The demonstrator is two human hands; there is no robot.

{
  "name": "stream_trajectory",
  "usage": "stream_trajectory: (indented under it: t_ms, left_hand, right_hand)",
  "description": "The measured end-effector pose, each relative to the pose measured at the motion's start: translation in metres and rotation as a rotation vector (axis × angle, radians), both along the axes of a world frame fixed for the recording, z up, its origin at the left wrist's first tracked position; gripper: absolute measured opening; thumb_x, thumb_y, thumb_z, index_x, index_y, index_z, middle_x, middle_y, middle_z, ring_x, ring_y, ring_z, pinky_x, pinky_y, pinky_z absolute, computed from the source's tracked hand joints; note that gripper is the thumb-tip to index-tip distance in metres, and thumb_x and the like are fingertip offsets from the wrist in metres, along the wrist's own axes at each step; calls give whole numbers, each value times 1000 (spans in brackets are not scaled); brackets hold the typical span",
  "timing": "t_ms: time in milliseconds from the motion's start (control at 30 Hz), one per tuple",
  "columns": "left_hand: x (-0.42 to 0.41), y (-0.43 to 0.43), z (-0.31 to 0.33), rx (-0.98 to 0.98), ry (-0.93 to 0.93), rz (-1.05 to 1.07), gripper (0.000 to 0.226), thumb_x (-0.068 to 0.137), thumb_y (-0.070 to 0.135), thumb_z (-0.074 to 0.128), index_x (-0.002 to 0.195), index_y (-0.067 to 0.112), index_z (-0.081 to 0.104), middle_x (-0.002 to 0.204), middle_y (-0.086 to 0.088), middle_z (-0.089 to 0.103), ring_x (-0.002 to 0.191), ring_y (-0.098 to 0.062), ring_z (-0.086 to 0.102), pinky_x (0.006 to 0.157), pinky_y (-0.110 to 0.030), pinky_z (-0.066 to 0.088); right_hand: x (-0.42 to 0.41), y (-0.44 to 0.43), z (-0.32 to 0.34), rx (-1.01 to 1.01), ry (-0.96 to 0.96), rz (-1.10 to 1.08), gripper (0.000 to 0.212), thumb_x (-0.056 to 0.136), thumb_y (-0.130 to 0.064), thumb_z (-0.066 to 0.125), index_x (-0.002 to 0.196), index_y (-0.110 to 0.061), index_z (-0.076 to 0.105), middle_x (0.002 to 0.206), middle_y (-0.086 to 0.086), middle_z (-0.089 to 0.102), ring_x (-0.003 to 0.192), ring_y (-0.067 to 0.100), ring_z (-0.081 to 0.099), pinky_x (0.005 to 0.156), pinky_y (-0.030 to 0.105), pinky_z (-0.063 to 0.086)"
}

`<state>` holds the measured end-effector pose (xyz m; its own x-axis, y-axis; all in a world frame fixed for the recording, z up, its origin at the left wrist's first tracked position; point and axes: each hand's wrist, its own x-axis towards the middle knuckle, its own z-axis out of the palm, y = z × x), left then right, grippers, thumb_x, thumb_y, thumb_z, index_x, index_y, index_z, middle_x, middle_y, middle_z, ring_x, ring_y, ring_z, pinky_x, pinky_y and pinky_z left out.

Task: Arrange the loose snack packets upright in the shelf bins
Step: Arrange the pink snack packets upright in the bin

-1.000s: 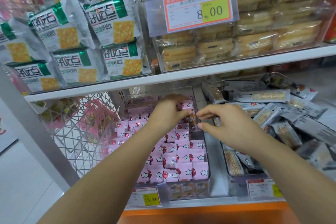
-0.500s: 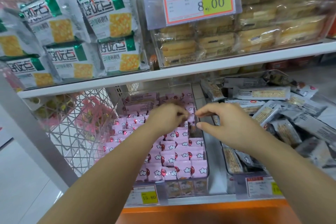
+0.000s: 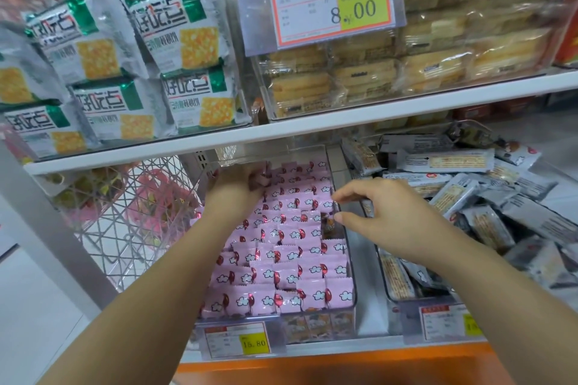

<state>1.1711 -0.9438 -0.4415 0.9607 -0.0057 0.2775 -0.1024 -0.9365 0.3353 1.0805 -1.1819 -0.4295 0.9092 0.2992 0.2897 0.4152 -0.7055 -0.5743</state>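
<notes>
A clear plastic bin (image 3: 351, 247) on the lower shelf holds several small pink snack packets (image 3: 291, 250) printed with clouds, standing upright in rows. My left hand (image 3: 233, 187) is at the far left corner of this bin, fingers curled around a pink packet (image 3: 261, 180). My right hand (image 3: 384, 212) hovers over the bin's right wall, thumb and forefinger apart, nothing between them. A darker brown packet (image 3: 328, 223) shows in a gap among the pink ones near my right fingertips.
A second bin (image 3: 394, 297) to the right is heaped with loose grey snack bars (image 3: 453, 197). A pink wire basket (image 3: 131, 219) stands left of the pink bin. The upper shelf (image 3: 312, 128) carries green-and-white cracker bags (image 3: 181, 25) and clear-wrapped cakes (image 3: 438, 66). Price tags (image 3: 240, 341) line the front edge.
My left hand has moved from the bin's middle to its far left corner with a pink packet. My right hand has opened its pinch and stayed by the right wall.
</notes>
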Motion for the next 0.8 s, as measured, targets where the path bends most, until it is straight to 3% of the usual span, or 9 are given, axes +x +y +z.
stream_trajectory:
  t_ms: [100, 167, 233, 300, 400, 467, 533, 667, 800]
  left_hand:
    - [0, 3, 1, 159, -46, 26, 20, 88, 21, 54, 102, 26, 68, 97, -1, 63, 93, -28, 61, 89, -37, 46]
    - [-4, 3, 5, 179, -174, -6, 17, 88, 16, 53, 90, 24, 68, 87, 1, 60, 87, -28, 62, 88, -39, 46]
    - [-16, -2, 10, 89, -362, -110, 18, 82, 9, 60, 90, 21, 69, 90, 1, 62, 85, -23, 61, 87, -38, 48]
    - [-39, -16, 17, -71, -437, -216, 22, 80, 11, 69, 98, 23, 69, 97, 4, 62, 84, -12, 58, 80, -25, 49]
    - [-76, -43, 27, -526, -303, -331, 27, 81, 16, 73, 97, 35, 62, 98, 11, 65, 86, 3, 60, 80, -14, 47]
    - [-92, -56, 31, -864, -191, -410, 29, 81, 9, 71, 97, 31, 60, 96, 10, 68, 91, -2, 64, 83, -17, 49]
    - [-97, -63, 32, -1107, -91, -456, 27, 79, 8, 72, 98, 23, 60, 90, 10, 70, 91, -5, 64, 84, -21, 51]
    - [-96, -62, 27, -1406, 36, -511, 26, 75, 10, 73, 98, 15, 60, 86, 7, 71, 89, -12, 66, 85, -33, 55]
    - [-100, -53, 28, -1387, 104, -437, 20, 84, 8, 58, 103, 14, 58, 88, 4, 70, 90, -13, 68, 81, -33, 58]
  right_hand:
    - [-1, 0, 1, -8, -4, -5, 32, 89, -35, 61, 120, -27, 62, 121, -15, 61, 113, 0, 53, 87, 10, 31]
    - [-2, 1, 1, -13, -16, -6, 31, 89, -35, 61, 120, -28, 62, 121, -16, 61, 112, -2, 52, 84, 8, 31]
    - [-2, 2, -1, 2, -32, -6, 31, 89, -34, 61, 119, -29, 62, 121, -17, 61, 107, -6, 50, 76, 0, 29]
    - [-2, 3, -2, 50, -41, -5, 32, 88, -33, 63, 120, -30, 61, 120, -18, 61, 102, -10, 47, 73, -7, 27]
    - [-4, 7, -1, 129, -64, 12, 47, 84, -35, 66, 129, -32, 52, 124, -19, 57, 106, -9, 48, 84, -1, 30]
    - [-7, 11, 0, 164, -61, 13, 58, 81, -37, 69, 134, -31, 47, 122, -21, 54, 109, -6, 49, 91, 11, 35]
    - [-9, 13, 0, 214, -63, 11, 56, 79, -34, 72, 130, -31, 49, 116, -23, 57, 104, -6, 53, 91, 15, 41]
    - [-11, 13, 0, 348, -65, 34, 40, 79, -23, 74, 114, -32, 57, 97, -20, 63, 88, -6, 58, 80, 12, 46]
    - [-12, 8, -1, 371, -166, -30, 36, 75, -15, 76, 100, -32, 57, 91, -26, 57, 85, -16, 51, 69, 0, 37]
